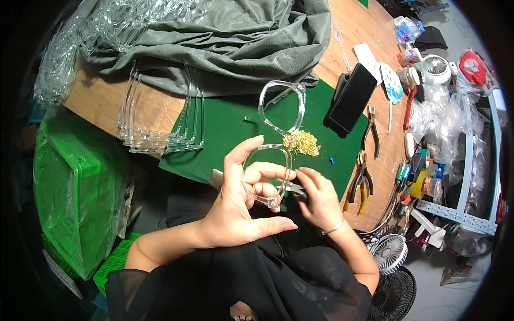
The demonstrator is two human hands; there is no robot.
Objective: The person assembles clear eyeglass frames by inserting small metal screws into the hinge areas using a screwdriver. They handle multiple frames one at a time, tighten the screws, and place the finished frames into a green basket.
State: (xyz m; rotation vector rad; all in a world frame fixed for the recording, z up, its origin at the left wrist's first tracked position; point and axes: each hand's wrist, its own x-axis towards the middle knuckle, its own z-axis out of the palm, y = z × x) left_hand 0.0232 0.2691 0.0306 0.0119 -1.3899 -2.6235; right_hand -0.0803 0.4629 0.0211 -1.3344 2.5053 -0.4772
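Note:
A clear plastic eyeglass frame (303,109) stands on end before me, one rim above the other, its temple reaching back to the left. My left hand (227,211) holds it, with fingers curled behind and through the lower rim and the thumb stretched out below. My right hand (323,206) is closed around small pliers (295,188), whose metal jaws are at the lower rim's side. Whether the jaws touch the frame, I cannot tell. Just beyond the frame, a pile of tiny gold-coloured metal parts (303,143) lies on the green mat (225,115).
Several clear frames (160,140) stand at the left, with more heaped on grey cloth (225,43). A black phone (352,99) and more pliers (369,134) lie at the right. A green crate (80,192) stands left of the table; fans (390,252) are at lower right.

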